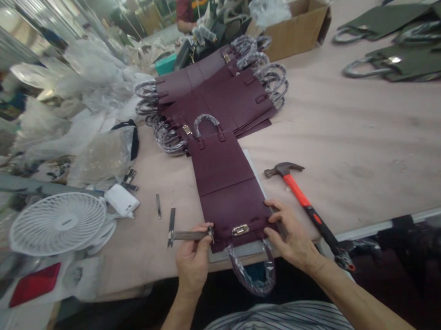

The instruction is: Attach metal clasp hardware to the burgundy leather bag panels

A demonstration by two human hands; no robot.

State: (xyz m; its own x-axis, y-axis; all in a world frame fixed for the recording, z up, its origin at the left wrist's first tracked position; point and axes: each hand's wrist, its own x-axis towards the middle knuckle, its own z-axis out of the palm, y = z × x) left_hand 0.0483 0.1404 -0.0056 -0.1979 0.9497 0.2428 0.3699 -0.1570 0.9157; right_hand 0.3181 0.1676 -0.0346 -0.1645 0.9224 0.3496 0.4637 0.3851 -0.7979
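A burgundy leather bag panel point(224, 177) lies flat in front of me, on a pale board point(252, 160) that shows along its edge. Its near end has a metal clasp point(241, 229) and a plastic-wrapped handle point(255, 282) hanging over the table edge. My left hand point(192, 264) pinches a flat metal tool point(190, 235), whose tip reaches the panel's left edge near the clasp. I cannot make out the tool's exact kind. My right hand point(290, 238) grips the panel's right edge, thumb on top and fingers at the side.
A claw hammer point(299, 192) lies to the right. Left are a dark metal bar point(172, 225), a small rod point(158, 206) and a white fan point(65, 222). Burgundy bag panels point(216, 98) are stacked behind; green ones point(415, 56) lie far right. A person point(188, 10) is beyond a cardboard box point(294, 28).
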